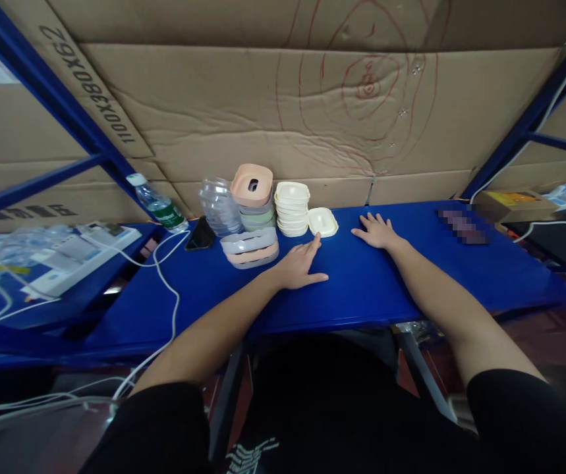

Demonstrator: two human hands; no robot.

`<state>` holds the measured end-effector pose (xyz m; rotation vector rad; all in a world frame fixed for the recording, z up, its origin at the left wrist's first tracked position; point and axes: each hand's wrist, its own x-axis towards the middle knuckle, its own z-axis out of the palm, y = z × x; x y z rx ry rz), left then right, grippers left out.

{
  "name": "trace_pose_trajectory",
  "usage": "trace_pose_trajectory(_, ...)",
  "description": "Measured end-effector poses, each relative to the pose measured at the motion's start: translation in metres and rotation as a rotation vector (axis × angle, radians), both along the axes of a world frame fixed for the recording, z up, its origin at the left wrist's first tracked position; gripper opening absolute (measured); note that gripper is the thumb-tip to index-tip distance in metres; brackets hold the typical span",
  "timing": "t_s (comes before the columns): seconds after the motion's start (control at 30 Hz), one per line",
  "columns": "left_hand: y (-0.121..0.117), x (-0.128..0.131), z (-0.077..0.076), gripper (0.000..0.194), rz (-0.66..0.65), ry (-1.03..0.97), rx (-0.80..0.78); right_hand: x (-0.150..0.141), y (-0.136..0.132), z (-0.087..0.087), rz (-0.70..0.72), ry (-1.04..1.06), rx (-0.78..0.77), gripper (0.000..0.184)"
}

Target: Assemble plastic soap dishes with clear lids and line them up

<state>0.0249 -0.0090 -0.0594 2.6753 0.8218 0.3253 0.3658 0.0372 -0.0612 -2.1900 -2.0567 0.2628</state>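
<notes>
My left hand (298,266) rests on the blue table with its thumb apart and fingers stretched out, holding nothing. Its fingertips reach close to a single cream plastic dish-shaped piece (323,224); whether they touch it I cannot tell. Beside that piece stands a stack of cream pieces (292,209). Just left of my left hand lie grey and peach oval-sided pieces (250,247), nested together. Behind them, a peach piece with a slot (252,185) tops a stack of grey and green ones. My right hand (375,232) lies flat, fingers spread, on bare tabletop right of the cream pieces.
Clear plastic containers (219,209) stand left of the stacks. Further left are a dark phone-like object (200,234), a water bottle (160,205) and a white cable (176,309). Cardboard (243,112) walls the back. A blurred-out item (465,226) lies at right.
</notes>
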Motion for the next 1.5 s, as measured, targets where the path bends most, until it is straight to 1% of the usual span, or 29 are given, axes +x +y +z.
trace_pose_trajectory(0.03,-0.0006,0.0001,0.0009,0.116,0.0,0.022,0.001,-0.0002,0.0001,0.0,-0.001,0.002,0.003,0.1)
trace_pose_trajectory(0.13,-0.0023,0.0001,0.003,0.095,-0.005,0.11,0.02,-0.0004,0.0003,-0.0001,-0.004,0.015,0.014,0.103)
trace_pose_trajectory(0.17,-0.0025,0.0001,0.0032,0.092,-0.007,0.125,0.025,-0.0004,0.0003,-0.0002,-0.002,0.011,0.006,0.102)
trace_pose_trajectory(0.2,-0.0026,0.0001,0.003,0.094,-0.004,0.125,0.026,-0.0002,0.0003,-0.0002,0.0,0.006,-0.002,0.101)
trace_pose_trajectory(0.33,-0.0013,0.0004,0.0002,0.119,0.019,0.067,0.019,0.0002,-0.0005,-0.0001,-0.001,0.031,0.025,0.103)
trace_pose_trajectory(0.4,-0.001,0.0005,-0.0004,0.122,0.025,0.048,0.016,-0.0002,-0.0013,0.0004,0.002,0.032,0.017,0.102)
trace_pose_trajectory(0.47,-0.0015,0.0005,0.0005,0.115,0.019,0.063,0.014,-0.0009,-0.0019,0.0013,-0.002,0.038,0.02,0.103)
trace_pose_trajectory(0.53,-0.0027,0.0004,0.0023,0.1,0.005,0.107,0.021,-0.0015,-0.0023,0.0023,-0.006,0.049,0.031,0.106)
trace_pose_trajectory(0.6,-0.0039,0.0005,0.0042,0.094,0.0,0.133,0.026,-0.002,-0.0025,0.0031,-0.001,0.037,0.008,0.103)
trace_pose_trajectory(0.7,-0.0051,0.001,0.006,0.097,0.012,0.139,0.022,-0.0026,-0.003,0.0039,-0.004,0.037,0.006,0.103)
trace_pose_trajectory(0.77,-0.0054,0.0012,0.0065,0.093,0.01,0.156,0.021,-0.0029,-0.0035,0.0041,-0.008,0.05,0.027,0.106)
trace_pose_trajectory(0.87,-0.0058,0.0014,0.0069,0.093,0.008,0.151,0.027,-0.0032,-0.0039,0.004,0.001,0.038,0.008,0.101)
trace_pose_trajectory(0.97,-0.006,0.0015,0.0067,0.092,0.007,0.154,0.032,-0.0029,-0.0035,0.0037,-0.002,0.06,0.035,0.106)
trace_pose_trajectory(1.03,-0.0058,0.0016,0.0061,0.096,0.008,0.146,0.029,-0.0026,-0.003,0.0034,0.003,0.051,0.024,0.104)
trace_pose_trajectory(1.1,-0.0053,0.0017,0.0052,0.106,0.011,0.122,0.025,-0.0024,-0.0026,0.0031,0.007,0.038,0.008,0.102)
trace_pose_trajectory(1.2,-0.0046,0.0017,0.0041,0.113,0.022,0.107,0.022,-0.0022,-0.0024,0.003,-0.004,0.063,0.044,0.109)
trace_pose_trajectory(1.27,-0.0046,0.0014,0.0042,0.107,0.02,0.121,0.022,-0.0021,-0.0024,0.0034,0.004,0.046,0.023,0.105)
trace_pose_trajectory(1.37,-0.0052,0.0009,0.0051,0.091,0.01,0.157,0.028,-0.0021,-0.0025,0.0046,0.017,0.0,-0.02,0.098)
trace_pose_trajectory(1.5,-0.0059,0.001,0.0062,0.088,0.019,0.16,0.028,-0.0023,-0.0029,0.0053,0.007,-0.012,-0.021,0.099)
